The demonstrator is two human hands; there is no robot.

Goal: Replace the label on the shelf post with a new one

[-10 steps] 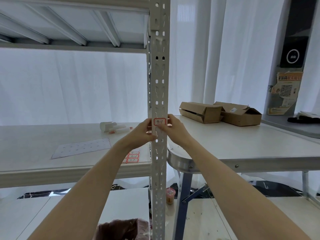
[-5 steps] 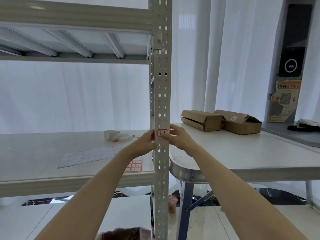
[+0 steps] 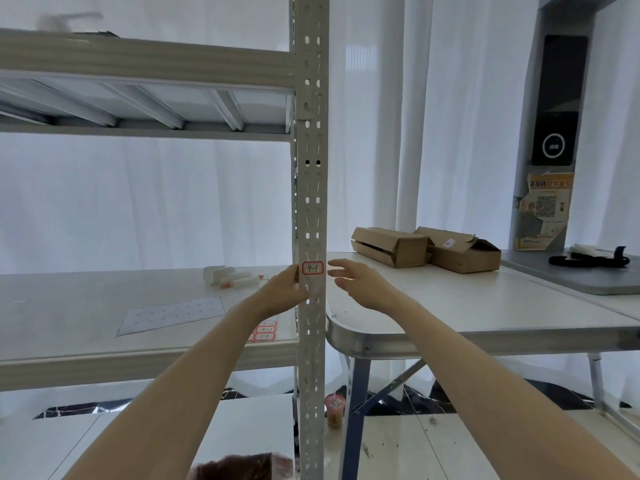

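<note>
A white perforated shelf post (image 3: 311, 188) runs up the middle of the view. A red-bordered label (image 3: 312, 268) reading "4-1" is stuck on its front face at shelf height. My left hand (image 3: 282, 289) rests against the post's left side just below the label, with the thumb up beside the label's left edge. My right hand (image 3: 356, 280) hovers a little to the right of the post, fingers spread, holding nothing and not touching the label. Spare red-bordered labels (image 3: 266, 332) lie on the shelf behind my left wrist.
A backing sheet (image 3: 173, 315) and white tubes (image 3: 230, 277) lie on the shelf board (image 3: 69, 306). A folding table (image 3: 485, 313) to the right carries two cardboard boxes (image 3: 426, 249). An upper shelf (image 3: 138, 81) sits overhead. A cup (image 3: 335, 408) stands on the floor.
My right hand has let go of the label and drawn back to the right with its fingers spread. My head has tilted up, so the post and label sit lower in view.
</note>
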